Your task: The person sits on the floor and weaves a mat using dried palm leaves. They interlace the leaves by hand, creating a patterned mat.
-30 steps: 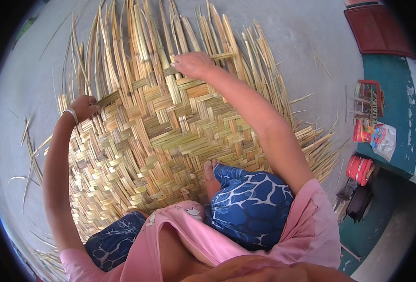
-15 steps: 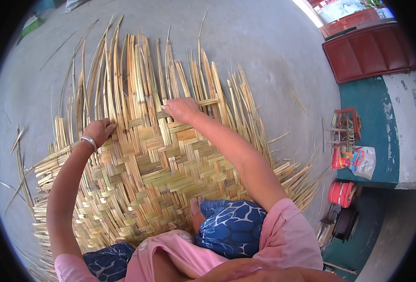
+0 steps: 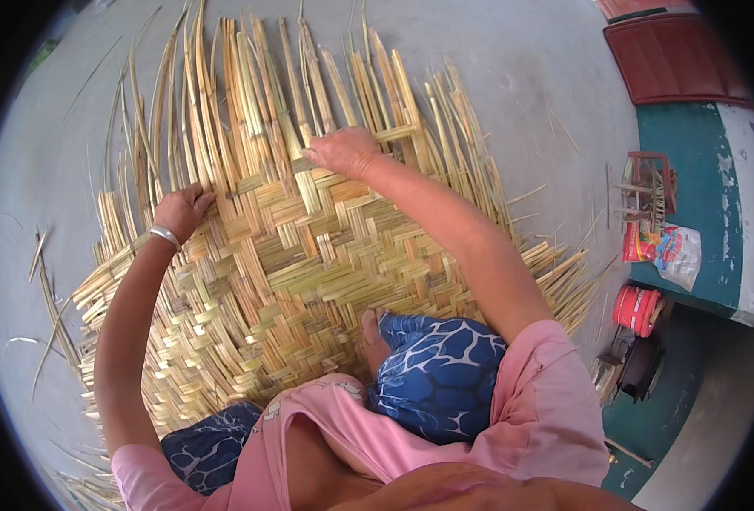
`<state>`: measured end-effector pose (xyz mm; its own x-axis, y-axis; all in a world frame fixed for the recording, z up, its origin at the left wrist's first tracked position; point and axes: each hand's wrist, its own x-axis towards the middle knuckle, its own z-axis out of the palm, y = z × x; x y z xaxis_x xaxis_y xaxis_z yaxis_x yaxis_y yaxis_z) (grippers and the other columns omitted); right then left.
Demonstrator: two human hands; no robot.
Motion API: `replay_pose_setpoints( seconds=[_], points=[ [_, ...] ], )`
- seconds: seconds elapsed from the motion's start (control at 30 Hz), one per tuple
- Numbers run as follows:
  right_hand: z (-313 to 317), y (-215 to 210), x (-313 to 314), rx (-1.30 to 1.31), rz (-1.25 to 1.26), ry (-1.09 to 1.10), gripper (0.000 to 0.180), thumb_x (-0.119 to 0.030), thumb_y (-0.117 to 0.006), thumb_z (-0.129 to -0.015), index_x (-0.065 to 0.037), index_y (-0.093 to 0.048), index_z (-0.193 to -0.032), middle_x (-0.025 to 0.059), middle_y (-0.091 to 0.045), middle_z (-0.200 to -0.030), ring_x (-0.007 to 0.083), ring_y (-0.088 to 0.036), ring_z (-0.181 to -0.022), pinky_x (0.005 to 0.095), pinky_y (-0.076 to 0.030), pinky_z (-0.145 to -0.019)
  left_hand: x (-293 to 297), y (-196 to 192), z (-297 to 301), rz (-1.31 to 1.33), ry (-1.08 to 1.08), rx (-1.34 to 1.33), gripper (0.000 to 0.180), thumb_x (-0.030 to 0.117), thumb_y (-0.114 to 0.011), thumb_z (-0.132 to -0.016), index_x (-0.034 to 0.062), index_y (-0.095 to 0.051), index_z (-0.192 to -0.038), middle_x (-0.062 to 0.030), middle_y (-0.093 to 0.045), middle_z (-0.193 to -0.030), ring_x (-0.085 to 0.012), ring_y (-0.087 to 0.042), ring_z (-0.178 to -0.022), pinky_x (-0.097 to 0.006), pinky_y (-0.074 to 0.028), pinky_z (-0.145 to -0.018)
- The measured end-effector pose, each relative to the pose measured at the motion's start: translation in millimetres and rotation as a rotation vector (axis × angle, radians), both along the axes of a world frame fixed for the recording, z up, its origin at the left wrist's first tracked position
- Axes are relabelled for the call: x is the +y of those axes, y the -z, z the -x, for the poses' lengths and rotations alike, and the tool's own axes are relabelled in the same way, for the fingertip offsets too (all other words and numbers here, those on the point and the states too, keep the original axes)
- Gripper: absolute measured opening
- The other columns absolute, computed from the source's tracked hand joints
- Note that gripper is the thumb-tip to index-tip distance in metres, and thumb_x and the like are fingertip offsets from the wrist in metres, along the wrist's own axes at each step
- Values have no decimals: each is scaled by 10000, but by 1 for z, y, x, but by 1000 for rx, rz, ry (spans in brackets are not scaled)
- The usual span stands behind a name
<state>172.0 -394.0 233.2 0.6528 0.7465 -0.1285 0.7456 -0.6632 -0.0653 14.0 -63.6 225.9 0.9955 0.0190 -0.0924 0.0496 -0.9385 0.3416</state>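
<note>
The right hand [image 3: 344, 150] lies palm down at the far edge of the woven part of the mat [image 3: 300, 264], its fingers [image 3: 315, 153] curled and pressed together onto a flat crosswise strip [image 3: 389, 134] that runs left to right over the upright strips. Whether the fingertips pinch that strip or only press it flat cannot be told, since the back of the hand covers them. The crosswise strip's long axis points away to the person's right, ending just past the hand; the loose strips [image 3: 249, 77] it crosses run straight away from the person, fanning out toward the top of the view.

The left hand [image 3: 183, 211], with a pale bangle [image 3: 166, 236] at the wrist, rests lower and to the left, fingers bent and closed down on the weave where it meets the unwoven ends. It sits nearer the body than the right hand; the right hand is the one at the working row.

The mat lies flat on the grey floor [image 3: 521, 77], its finished herringbone weave spreading from both hands back to the person's knees in blue patterned cloth [image 3: 436, 375]. Stray splinters lie on the floor at left. Well apart, at the right, stand a red container [image 3: 636, 308] and a plastic bag [image 3: 670, 253] on a green ledge.
</note>
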Motion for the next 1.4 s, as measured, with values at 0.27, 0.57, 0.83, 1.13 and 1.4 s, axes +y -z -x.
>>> replay_pose_setpoints(
  seconds=[0.27, 0.57, 0.83, 1.13, 1.4],
  points=[
    [4, 21, 2, -54, -117, 110, 482, -526, -347, -1050, -176, -677, -1017, 64, -748, -912, 314, -704, -847, 490, -554, -727, 4, 0, 1, -24, -36, 9, 429, 505, -548, -1008, 90, -649, -964, -200, -704, -853, -426, -672, -833, -515, -521, -756],
    [0, 28, -1, -65, -166, 126, 486, -538, -364, -1031, -175, -683, -970, 69, -741, -898, 322, -696, -824, 495, -545, -726, 2, 1, 1, -24, -56, 49, 460, 532, -518, -1018, 97, -668, -1012, -190, -722, -901, -416, -683, -850, -506, -534, -770],
    [5, 8, -3, -132, -114, 18, 542, -604, -397, -1032, -129, -634, -926, 113, -688, -722, 347, -682, -698, 494, -542, -597, 0, -2, -4, -41, -28, 30, 469, 546, -546, -1000, 133, -700, -1157, -193, -734, -934, -400, -701, -879, -484, -561, -788],
    [-12, 18, 9, -182, -51, -60, 545, -665, -426, -996, -149, -601, -1006, 137, -678, -760, 377, -670, -739, 510, -533, -629, 12, 12, -3, -162, 18, -69, 480, 582, -499, -1010, 146, -688, -1081, -131, -734, -834, -369, -696, -778, -501, -565, -700],
    [-15, 21, 5, -211, -89, -68, 512, -638, -455, -999, -148, -601, -968, 124, -670, -736, 370, -658, -687, 494, -516, -570, 1, 7, -3, -236, 86, -67, 385, 458, -610, -968, 96, -663, -1090, -138, -680, -930, -347, -681, -818, -462, -561, -696]
  ],
)
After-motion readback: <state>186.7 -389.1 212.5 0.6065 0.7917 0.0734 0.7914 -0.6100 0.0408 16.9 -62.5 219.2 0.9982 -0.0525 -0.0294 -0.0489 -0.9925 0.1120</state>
